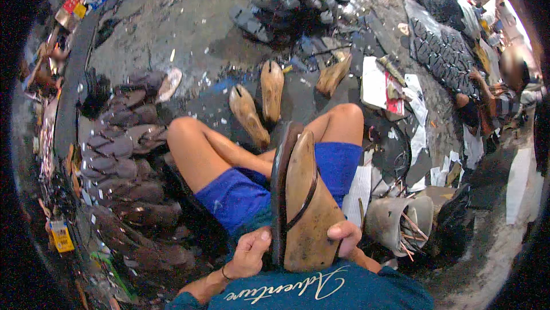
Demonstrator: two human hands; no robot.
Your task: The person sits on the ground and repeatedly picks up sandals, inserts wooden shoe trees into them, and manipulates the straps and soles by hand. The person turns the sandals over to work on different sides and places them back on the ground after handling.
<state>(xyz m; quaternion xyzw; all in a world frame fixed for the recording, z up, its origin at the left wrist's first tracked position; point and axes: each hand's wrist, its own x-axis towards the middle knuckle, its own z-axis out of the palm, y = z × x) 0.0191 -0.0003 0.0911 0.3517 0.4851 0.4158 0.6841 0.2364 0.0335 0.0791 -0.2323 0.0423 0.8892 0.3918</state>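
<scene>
A smooth wooden shoe last point(312, 218) stands upright before my chest, toe up. Fitted along its left side is a dark brown flip-flop point(279, 195), whose thin dark strap crosses the last. My right hand point(346, 238) is closed round the last's lower right edge, thumb on the wood and fingers mostly hidden behind it. Curled fingers of my left hand point(250, 252) press with the thumb at the heel edge of the flip-flop; their tips are partly hidden.
Rows of brown flip-flops point(123, 167) lie at left. Beyond my crossed legs are wooden lasts point(272, 89) and a heap of dark soles point(281, 9). A pale bucket point(395, 224) with sticks stands at right, below a tyre-tread sheet point(438, 52). Another person point(487, 98) sits at far right.
</scene>
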